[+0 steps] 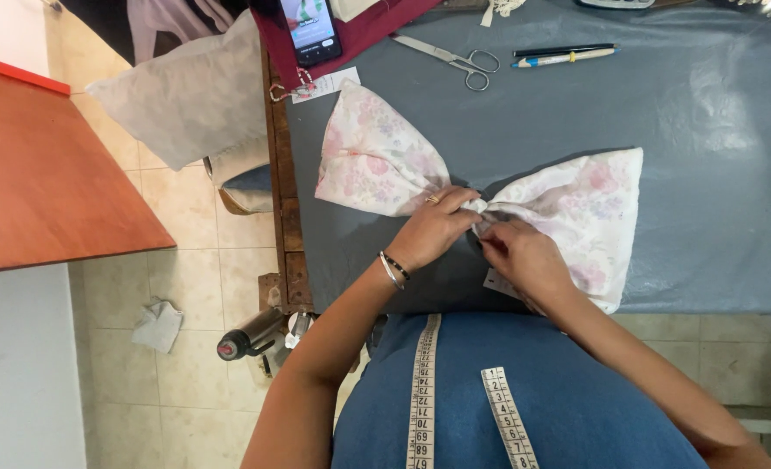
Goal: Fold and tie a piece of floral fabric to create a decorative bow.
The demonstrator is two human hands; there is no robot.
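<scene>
A piece of pale floral fabric (pixel 377 161) lies on the grey-covered table (pixel 707 130), gathered in the middle into a bow shape with one wing to the left and one to the right. My left hand (pixel 433 227), with a ring and wrist bands, pinches the gathered centre from the left. My right hand (pixel 524 256) grips the same centre from the right, partly over the right wing. A small white tag shows under my right hand. A measuring tape (pixel 422 391) hangs down my blue top.
Scissors (pixel 455 59) and two pens (pixel 566 55) lie at the far side of the table. A phone (pixel 311 30) rests on dark red cloth at the table's far left corner. A wooden surface (pixel 46 174), a pale cushion (pixel 190 95), a dark cylinder (pixel 248 334) and a rag (pixel 158 323) are at the left.
</scene>
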